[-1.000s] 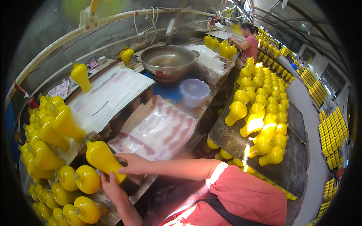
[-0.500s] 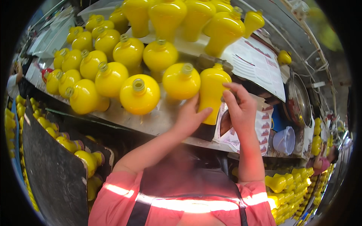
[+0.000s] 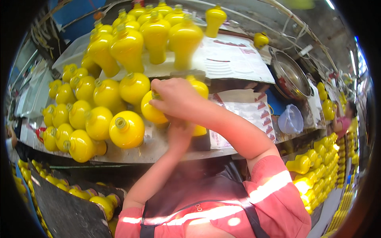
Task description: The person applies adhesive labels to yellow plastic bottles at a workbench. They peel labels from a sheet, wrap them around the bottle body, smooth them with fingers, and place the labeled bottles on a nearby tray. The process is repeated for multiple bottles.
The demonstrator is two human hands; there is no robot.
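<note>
Head view: near the centre of the frame, my right hand [image 3: 175, 95] lies above my left hand [image 3: 181, 130], the forearms crossing.
Right fingers: thumb and fingertips pinching the neck of a yellow bottle [image 3: 151, 113]; how firmly they press, I cannot tell.
Left fingers: mostly hidden beneath the right wrist, just beside a second bottle [image 3: 199, 87]; spread or pressed together, I cannot tell.
Place of the pinched bottle: just left of centre, on the grey worktop [image 3: 158, 151], with a round bottle [image 3: 127, 129] to its lower left.
Coating: glossy and smooth; I judge it slippery, the more so under damp fingertips.
Wall: apparently stiff, perhaps glass; it should not yield to squeezing, and may chip against a neighbour.
Weight: probably moderate and carried high, since the body swells at the shoulder and tapers to the foot.
Hold: the narrow neck suits my pinch; a palm beneath the shoulder would steady the load and prevent swinging.
</note>
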